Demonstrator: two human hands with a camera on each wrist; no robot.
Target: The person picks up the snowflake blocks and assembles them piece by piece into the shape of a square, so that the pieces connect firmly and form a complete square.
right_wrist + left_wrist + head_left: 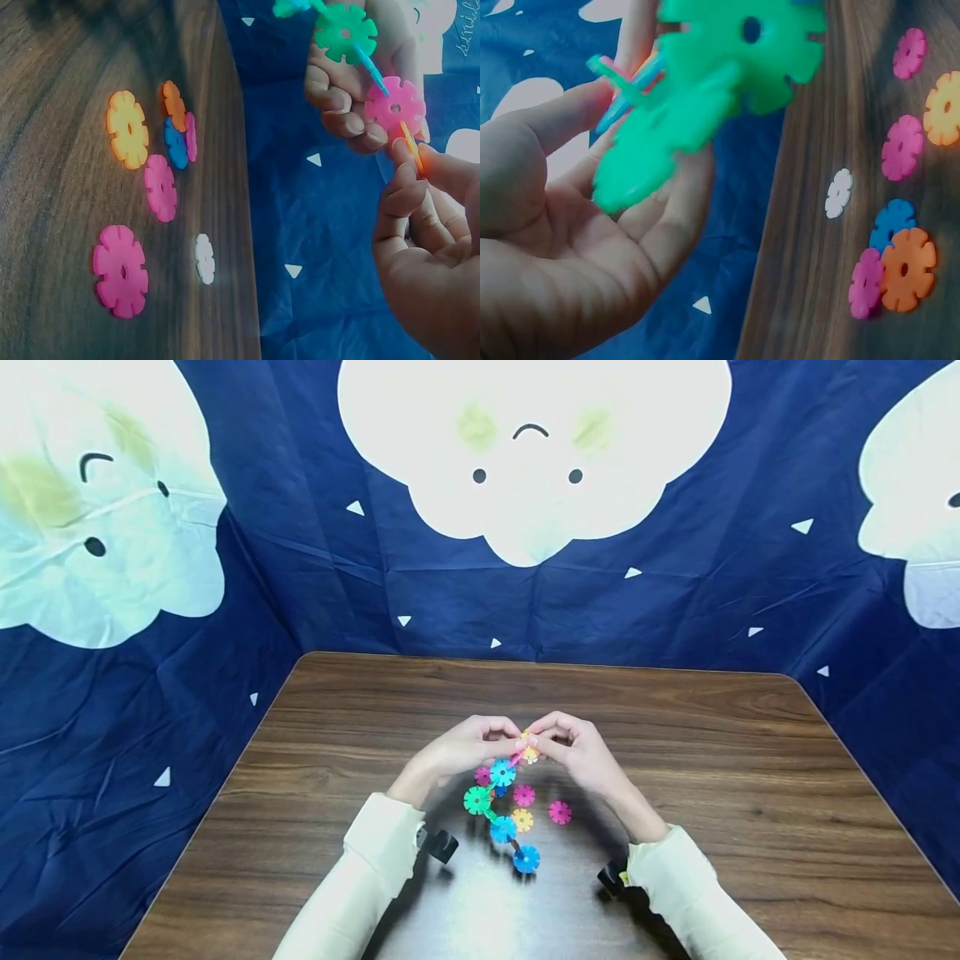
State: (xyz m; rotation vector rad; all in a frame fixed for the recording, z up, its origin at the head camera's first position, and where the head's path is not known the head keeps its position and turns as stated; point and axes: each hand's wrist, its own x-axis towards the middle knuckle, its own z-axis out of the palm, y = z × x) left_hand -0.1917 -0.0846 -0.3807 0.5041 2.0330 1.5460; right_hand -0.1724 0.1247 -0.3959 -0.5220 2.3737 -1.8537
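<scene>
Hands (472, 747) (581, 753) together above wooden table (330, 760), left tight on pink disc (381, 111), right on yellow disc (412, 146).

A desk (712, 760) with brown wood grain and rounded far corners shows a bright glare (480, 922) at the bottom of the head view. Beyond it hangs a creased deep-blue backdrop (300, 527), printed with an upside-down white central cloud (525, 514) with dot eyes (575, 477) and yellow-green cheeks (592, 431), a left cloud (112, 585) and a right cloud (900, 493) cut off by the view's edges, and small white triangles (802, 527).
</scene>
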